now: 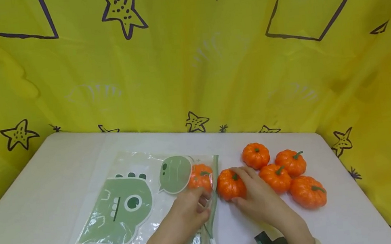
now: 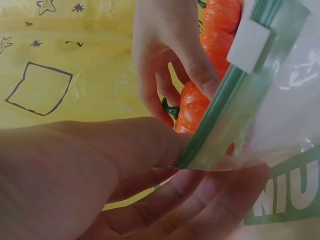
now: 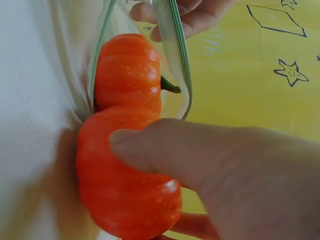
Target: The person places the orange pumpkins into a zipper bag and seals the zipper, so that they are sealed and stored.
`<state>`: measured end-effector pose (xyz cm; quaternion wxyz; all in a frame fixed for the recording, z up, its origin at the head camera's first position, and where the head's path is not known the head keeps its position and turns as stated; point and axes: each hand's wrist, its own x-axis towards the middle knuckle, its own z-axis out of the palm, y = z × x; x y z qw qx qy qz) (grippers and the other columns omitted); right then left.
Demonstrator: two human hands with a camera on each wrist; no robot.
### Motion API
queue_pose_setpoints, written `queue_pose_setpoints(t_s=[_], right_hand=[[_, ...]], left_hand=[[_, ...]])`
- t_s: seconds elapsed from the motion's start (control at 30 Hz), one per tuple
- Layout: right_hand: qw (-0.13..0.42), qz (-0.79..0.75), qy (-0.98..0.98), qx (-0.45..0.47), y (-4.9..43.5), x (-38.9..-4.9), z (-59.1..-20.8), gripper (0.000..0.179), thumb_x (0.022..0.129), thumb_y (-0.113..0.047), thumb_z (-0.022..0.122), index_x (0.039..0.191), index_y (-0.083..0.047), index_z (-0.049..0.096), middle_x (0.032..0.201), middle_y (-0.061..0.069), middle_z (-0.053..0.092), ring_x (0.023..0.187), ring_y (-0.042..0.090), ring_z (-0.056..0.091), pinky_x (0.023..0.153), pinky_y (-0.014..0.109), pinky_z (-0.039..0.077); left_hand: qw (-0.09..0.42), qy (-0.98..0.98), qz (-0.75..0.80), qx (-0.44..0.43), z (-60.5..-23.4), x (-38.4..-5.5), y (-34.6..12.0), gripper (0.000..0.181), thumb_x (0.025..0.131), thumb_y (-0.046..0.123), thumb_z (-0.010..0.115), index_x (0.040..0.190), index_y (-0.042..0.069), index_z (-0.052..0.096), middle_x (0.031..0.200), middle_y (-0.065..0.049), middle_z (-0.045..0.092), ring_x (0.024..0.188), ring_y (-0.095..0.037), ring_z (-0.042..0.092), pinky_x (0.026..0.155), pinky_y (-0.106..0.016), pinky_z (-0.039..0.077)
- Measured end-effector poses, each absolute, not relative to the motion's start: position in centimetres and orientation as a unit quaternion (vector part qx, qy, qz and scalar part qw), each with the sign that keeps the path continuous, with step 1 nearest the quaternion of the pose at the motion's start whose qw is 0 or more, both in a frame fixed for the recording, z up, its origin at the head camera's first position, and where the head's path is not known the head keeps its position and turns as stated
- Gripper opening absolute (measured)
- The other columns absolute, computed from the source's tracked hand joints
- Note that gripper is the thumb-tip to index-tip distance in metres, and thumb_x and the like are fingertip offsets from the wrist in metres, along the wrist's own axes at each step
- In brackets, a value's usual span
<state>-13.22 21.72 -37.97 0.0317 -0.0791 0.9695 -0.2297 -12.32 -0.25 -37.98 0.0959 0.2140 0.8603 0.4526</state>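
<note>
On the white table (image 1: 44, 205), right by the mouth of a clear bag (image 1: 136, 202), I see a small orange pumpkin (image 1: 230, 185) in the person's right grip (image 1: 257, 193). That grip curls around it, thumb on 1 side, fingers on the other. The left grip (image 1: 190, 209) pinches the bag's edge by its green zip strip (image 2: 212, 114), and the mouth gapes. Inside, just past the strip, sits a bagged pumpkin (image 1: 201, 176). Near the right grip lie 4 loose pumpkins (image 1: 276, 180).

The held pumpkin looks light and hard, like a toy, so I don't think it will squash. Its shiny skin may be slippery, so its fat middle is the best place to hold; the bumps should help. The green stem (image 1: 235, 177) looks thin and might snap. The bag looks floppy, so hold it near the strip, which seems stiffer.
</note>
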Motion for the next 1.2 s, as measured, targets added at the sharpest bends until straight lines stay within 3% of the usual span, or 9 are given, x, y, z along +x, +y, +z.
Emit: queue_pose_setpoints(t_s=[0.27,0.5,0.6,0.9,1.07,1.2], right_hand=[[0.014,-0.244,0.966,-0.083,21.5,-13.3,-38.0,0.068,0.080,-0.023,0.082,0.139,-0.012,0.049,0.142,0.012,0.051,0.125,0.034,0.055,0.104,0.053,0.047],[0.019,-0.267,0.961,-0.074,21.1,-13.2,-38.0,0.063,0.080,-0.023,0.082,0.135,-0.014,0.054,0.132,0.006,0.058,0.119,0.026,0.058,0.103,0.048,0.049],[0.010,-0.293,0.953,-0.079,20.9,-13.3,-38.2,0.059,0.079,-0.021,0.083,0.131,-0.012,0.056,0.127,0.004,0.061,0.114,0.023,0.058,0.101,0.046,0.051],[-0.015,-0.332,0.942,-0.055,20.7,-13.8,-39.4,0.056,0.081,-0.020,0.081,0.127,-0.006,0.051,0.127,0.010,0.058,0.117,0.029,0.060,0.096,0.044,0.054],[0.000,-0.349,0.936,-0.046,20.5,-13.8,-39.6,0.047,0.081,-0.015,0.081,0.119,-0.009,0.053,0.121,0.007,0.059,0.113,0.026,0.061,0.092,0.038,0.056],[-0.021,-0.360,0.931,-0.061,20.3,-13.8,-39.7,0.044,0.081,-0.013,0.081,0.114,-0.010,0.054,0.118,0.006,0.059,0.111,0.025,0.061,0.091,0.037,0.057]], left_hand=[[0.093,0.858,0.452,0.226,-38.1,-12.4,-0.2,0.031,0.078,-0.008,0.065,0.108,-0.001,0.066,0.096,-0.010,0.069,0.079,-0.016,0.064,0.069,-0.023,0.054],[0.001,0.874,0.401,0.275,-38.2,-12.4,0.4,0.027,0.078,-0.011,0.061,0.098,0.005,0.069,0.093,-0.006,0.072,0.083,-0.017,0.063,0.079,-0.028,0.055],[-0.016,0.874,0.391,0.288,-38.2,-12.5,0.6,0.026,0.078,-0.010,0.061,0.095,0.006,0.070,0.091,-0.004,0.071,0.082,-0.017,0.063,0.078,-0.028,0.054],[0.004,0.873,0.396,0.285,-38.1,-12.5,0.6,0.027,0.078,-0.010,0.061,0.098,0.006,0.068,0.092,-0.003,0.069,0.081,-0.017,0.059,0.075,-0.026,0.051],[0.011,0.883,0.382,0.274,-38.3,-12.3,0.8,0.025,0.080,-0.007,0.063,0.101,0.005,0.068,0.094,-0.005,0.067,0.082,-0.014,0.058,0.074,-0.024,0.052],[-0.001,0.883,0.377,0.280,-38.2,-12.3,0.8,0.027,0.080,-0.008,0.063,0.102,0.005,0.068,0.095,-0.005,0.068,0.083,-0.014,0.059,0.077,-0.026,0.054]])
